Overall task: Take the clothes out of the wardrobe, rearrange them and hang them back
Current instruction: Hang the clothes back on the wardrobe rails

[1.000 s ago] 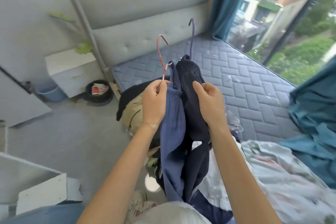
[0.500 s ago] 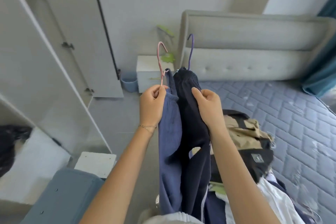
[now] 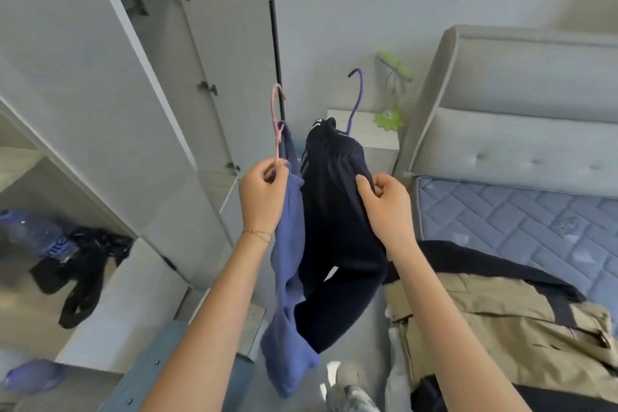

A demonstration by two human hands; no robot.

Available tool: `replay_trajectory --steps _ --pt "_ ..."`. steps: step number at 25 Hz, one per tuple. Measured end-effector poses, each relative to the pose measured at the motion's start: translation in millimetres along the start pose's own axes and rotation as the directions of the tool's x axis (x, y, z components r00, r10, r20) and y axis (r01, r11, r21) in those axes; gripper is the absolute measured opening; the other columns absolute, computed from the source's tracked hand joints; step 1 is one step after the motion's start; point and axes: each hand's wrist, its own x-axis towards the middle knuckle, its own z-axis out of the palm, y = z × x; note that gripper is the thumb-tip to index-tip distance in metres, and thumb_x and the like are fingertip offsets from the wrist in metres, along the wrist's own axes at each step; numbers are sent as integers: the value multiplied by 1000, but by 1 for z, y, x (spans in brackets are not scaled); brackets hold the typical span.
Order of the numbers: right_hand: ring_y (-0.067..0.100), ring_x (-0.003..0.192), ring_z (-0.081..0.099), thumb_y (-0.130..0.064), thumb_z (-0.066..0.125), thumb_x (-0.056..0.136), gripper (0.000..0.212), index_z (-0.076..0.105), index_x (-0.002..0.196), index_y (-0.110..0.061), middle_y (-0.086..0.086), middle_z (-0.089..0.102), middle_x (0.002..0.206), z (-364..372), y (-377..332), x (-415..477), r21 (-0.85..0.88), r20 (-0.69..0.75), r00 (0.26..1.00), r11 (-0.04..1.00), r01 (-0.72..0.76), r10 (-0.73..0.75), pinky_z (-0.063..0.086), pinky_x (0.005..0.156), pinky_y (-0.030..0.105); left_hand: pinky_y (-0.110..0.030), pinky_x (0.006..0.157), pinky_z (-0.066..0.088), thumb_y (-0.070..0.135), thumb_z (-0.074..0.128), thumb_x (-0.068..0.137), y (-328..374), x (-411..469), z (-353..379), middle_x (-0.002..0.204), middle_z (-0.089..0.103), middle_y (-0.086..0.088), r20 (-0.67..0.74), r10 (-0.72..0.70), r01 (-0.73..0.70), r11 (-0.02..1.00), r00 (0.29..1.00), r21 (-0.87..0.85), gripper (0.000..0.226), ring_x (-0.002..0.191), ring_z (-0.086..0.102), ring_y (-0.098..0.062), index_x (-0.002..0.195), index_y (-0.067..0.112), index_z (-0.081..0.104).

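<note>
My left hand pinches the stem of a pink hanger from which a blue garment hangs down. My right hand grips a dark navy garment on a purple hanger, whose hook points up. Both garments dangle side by side in front of me, held apart. The white wardrobe stands at the left with its door swung open.
Black clothing and a water bottle lie on a wardrobe shelf. A bed with a blue quilted mattress is at the right, piled with a khaki garment and dark clothes. A white nightstand stands by the grey headboard.
My view has swung left from the bed and window toward the wardrobe. Both hands kept their hold, and the two hangers have moved apart.
</note>
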Motion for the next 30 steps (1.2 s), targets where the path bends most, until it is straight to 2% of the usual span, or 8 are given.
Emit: replay_trajectory --steps 2,6,10,16,19,21,27,30 --pt "7 47 26 -30 56 95 45 28 61 -19 -11 25 50 12 9 44 1 24 999 1000 20 -21 26 48 20 -10 60 41 14 54 92 -10 32 13 76 69 -12 -50 7 -6 1000 999 12 20 68 57 -11 81 10 70" --pt "8 51 23 -32 55 95 43 29 65 -17 -5 26 57 44 20 132 -1 171 984 999 54 -53 23 49 22 -24 57 38 18 54 93 -29 94 41 74 62 -21 -146 -34 47 995 989 83 23 62 48 -16 81 5 68" --pt "12 54 23 -29 54 96 41 29 66 -16 1 25 59 83 14 210 18 328 941 996 84 -85 23 53 27 -29 57 33 18 53 94 -48 145 49 71 54 -23 -308 -71 112 986 949 121 25 61 39 -13 77 1 61" --pt "9 50 21 -28 58 94 45 26 64 -18 -2 24 56 166 8 300 24 500 853 987 158 -149 22 46 21 -28 64 39 14 54 94 -85 222 47 73 57 -22 -482 -105 156 986 870 67 21 68 45 -12 78 3 62" --pt "9 48 22 -28 60 93 50 23 60 -20 -8 22 51 215 7 343 3 571 803 978 207 -171 23 46 22 -26 68 38 16 54 94 -112 273 43 70 49 -4 -537 -113 163 985 836 48 19 70 43 -12 75 18 53" --pt "9 50 22 -28 60 92 48 24 61 -19 -5 23 54 248 7 369 -11 601 779 973 230 -177 22 48 23 -25 68 38 16 55 94 -130 307 42 74 49 2 -574 -131 178 984 808 27 19 70 43 -12 77 21 51" --pt "10 50 21 -24 58 94 45 26 63 -16 -2 23 55 335 -12 434 36 679 702 965 261 -215 25 47 22 -28 66 37 11 57 94 -164 397 38 71 46 -6 -643 -165 215 977 747 -2 20 71 40 -12 76 18 51" --pt "9 50 19 -23 58 94 47 24 63 -18 -4 21 55 379 -23 467 70 724 653 965 253 -224 25 46 20 -23 61 37 11 56 93 -173 434 24 65 47 -10 -691 -149 223 975 708 19 22 64 40 -10 72 15 55"
